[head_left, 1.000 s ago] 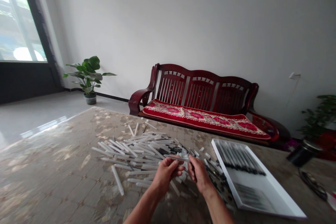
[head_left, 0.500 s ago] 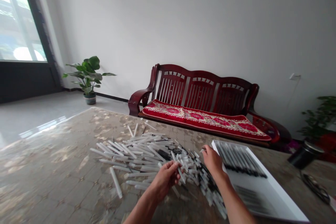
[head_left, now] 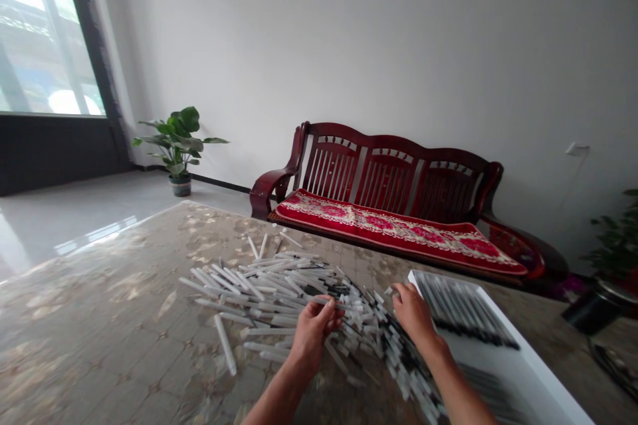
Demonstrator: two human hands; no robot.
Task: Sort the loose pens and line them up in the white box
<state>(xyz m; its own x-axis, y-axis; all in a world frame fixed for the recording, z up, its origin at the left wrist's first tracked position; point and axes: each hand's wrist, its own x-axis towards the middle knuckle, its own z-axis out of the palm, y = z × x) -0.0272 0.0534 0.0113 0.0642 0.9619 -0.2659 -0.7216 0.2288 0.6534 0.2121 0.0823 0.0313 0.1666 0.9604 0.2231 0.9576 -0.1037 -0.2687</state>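
A big heap of white pen barrels, caps and dark refills [head_left: 279, 292] lies spread on the patterned table [head_left: 109, 319]. My left hand [head_left: 315, 329] hovers over the heap's near side, fingers pinched on a thin pen part that points right. My right hand [head_left: 413, 313] reaches over the right side of the heap, next to the white tray [head_left: 503, 372], fingers curled down onto the small pieces; what they hold is hidden. A row of dark assembled pens [head_left: 461, 309] lies in the tray's far end.
A dark red wooden bench with a red floral cushion [head_left: 393, 212] stands behind the table. A potted plant [head_left: 177, 146] sits by the window at left. A black cup [head_left: 593, 309] stands at the table's far right.
My right hand left my left hand and moved right to the heap beside the tray. My left hand stayed over the heap, still pinching a part. The camera shifted slightly.
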